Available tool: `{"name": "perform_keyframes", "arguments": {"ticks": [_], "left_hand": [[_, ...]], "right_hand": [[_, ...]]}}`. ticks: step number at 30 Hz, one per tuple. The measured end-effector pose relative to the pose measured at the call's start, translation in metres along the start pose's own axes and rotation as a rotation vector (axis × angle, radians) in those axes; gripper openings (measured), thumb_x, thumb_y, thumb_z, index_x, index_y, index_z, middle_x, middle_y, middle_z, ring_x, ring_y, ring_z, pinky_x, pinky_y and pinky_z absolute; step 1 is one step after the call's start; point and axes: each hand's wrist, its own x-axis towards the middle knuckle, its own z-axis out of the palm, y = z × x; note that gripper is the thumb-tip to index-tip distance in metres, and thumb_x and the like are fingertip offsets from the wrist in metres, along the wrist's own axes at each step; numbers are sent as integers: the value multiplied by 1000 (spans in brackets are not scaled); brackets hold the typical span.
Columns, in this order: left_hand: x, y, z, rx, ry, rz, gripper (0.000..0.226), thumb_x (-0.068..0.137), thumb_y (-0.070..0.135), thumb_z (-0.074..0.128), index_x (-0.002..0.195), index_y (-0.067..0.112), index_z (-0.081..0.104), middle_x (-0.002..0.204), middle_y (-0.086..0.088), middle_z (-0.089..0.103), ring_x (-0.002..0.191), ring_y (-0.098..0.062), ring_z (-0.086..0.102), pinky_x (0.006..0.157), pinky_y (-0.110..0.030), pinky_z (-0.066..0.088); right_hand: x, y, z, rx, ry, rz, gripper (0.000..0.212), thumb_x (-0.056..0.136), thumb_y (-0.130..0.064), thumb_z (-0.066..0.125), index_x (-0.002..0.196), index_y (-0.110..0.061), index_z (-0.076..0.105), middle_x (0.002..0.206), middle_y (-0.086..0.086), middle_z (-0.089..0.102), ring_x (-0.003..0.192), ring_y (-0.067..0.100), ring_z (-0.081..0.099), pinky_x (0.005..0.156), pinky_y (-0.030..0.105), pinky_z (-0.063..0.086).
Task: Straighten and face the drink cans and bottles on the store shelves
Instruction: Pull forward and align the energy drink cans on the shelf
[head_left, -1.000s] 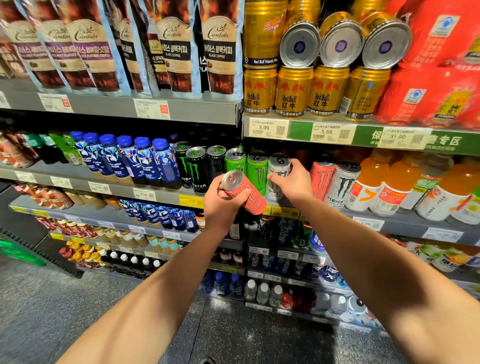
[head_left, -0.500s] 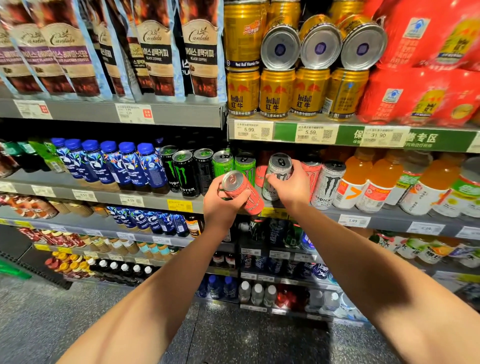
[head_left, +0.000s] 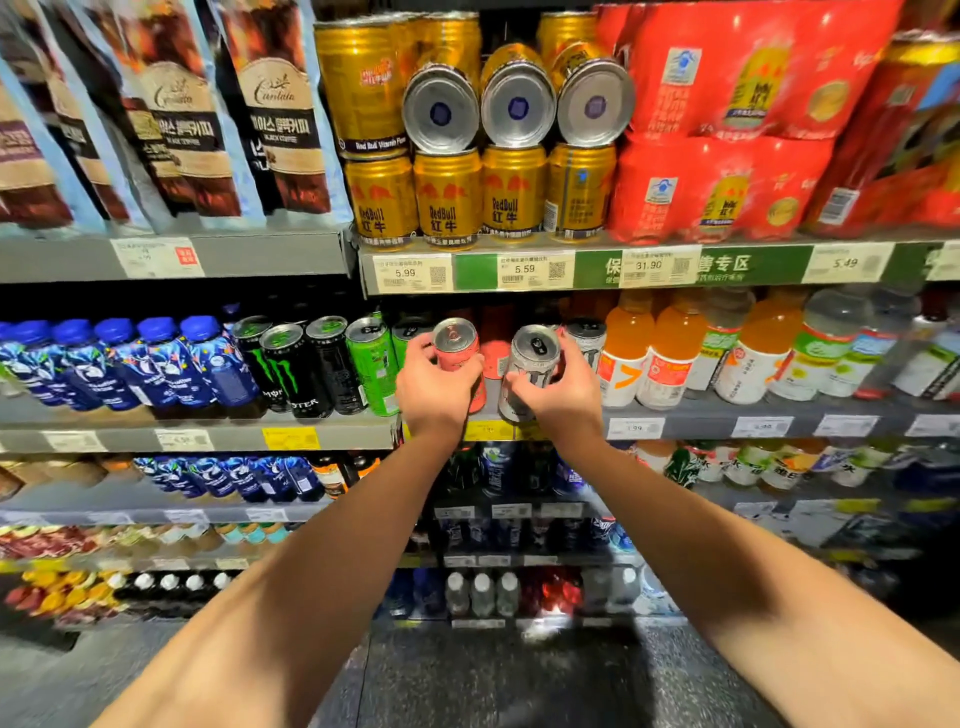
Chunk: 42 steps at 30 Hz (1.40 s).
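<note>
Foreground: two bare forearms reach up and forward to the energy-drink shelf (head_left: 332, 434). The left hand (head_left: 434, 392) curls its fingers round a red can (head_left: 460, 353), held near upright at the shelf's front edge, top rim toward the camera. The right hand (head_left: 563, 395) wraps a silver can (head_left: 530, 374) just beside it, tilted slightly left; the thumb lies across the can's face and the fingers pass behind. Both cans sit between the green cans (head_left: 371, 358) to the left and a further silver can (head_left: 587, 338) to the right; whether their bases touch the shelf is hidden by the hands.

Handling, as judged: slim aluminium cans, presumably full, so moderately heavy and rigid under a light squeeze; the smooth wall may slip, and a drop would dent it. The mid-body grip shown suits rotating the label forward; the rim gives a poorer hold.

Middle ground: black cans (head_left: 296, 371) and blue-capped bottles (head_left: 156, 364) stand leftward, orange drink bottles (head_left: 670, 358) rightward.

Background: the shelf above carries gold cans (head_left: 447, 197), three more laid on their sides atop them, beside coffee pouches (head_left: 280, 130) and red multipacks (head_left: 727, 114).
</note>
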Motion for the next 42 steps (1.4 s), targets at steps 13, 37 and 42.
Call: {"name": "perform_keyframes", "arguments": {"ticks": [13, 37, 42], "left_hand": [[3, 9, 28, 138, 72, -73, 49, 72, 43, 78, 113, 20, 63, 115, 0, 58, 98, -22, 63, 83, -35, 51], [-13, -1, 45, 80, 134, 209, 37, 78, 27, 78, 104, 13, 54, 101, -1, 53, 93, -19, 50, 82, -38, 45], [-27, 2, 81, -99, -223, 175, 50, 78, 31, 80, 120, 19, 55, 108, 1, 60, 97, -16, 61, 90, -35, 52]], "right_hand": [[-4, 17, -7, -69, 76, -72, 59, 72, -28, 83, 125, -22, 58, 97, -12, 62, 96, 13, 63, 84, 28, 53], [-12, 40, -32, -39, 105, -45, 50, 66, -41, 81, 110, -26, 60, 94, -7, 69, 86, 15, 68, 73, 40, 58], [-14, 47, -52, -67, 151, -40, 50, 68, -41, 82, 110, -26, 59, 86, -9, 67, 77, 12, 65, 66, 34, 55]]}}
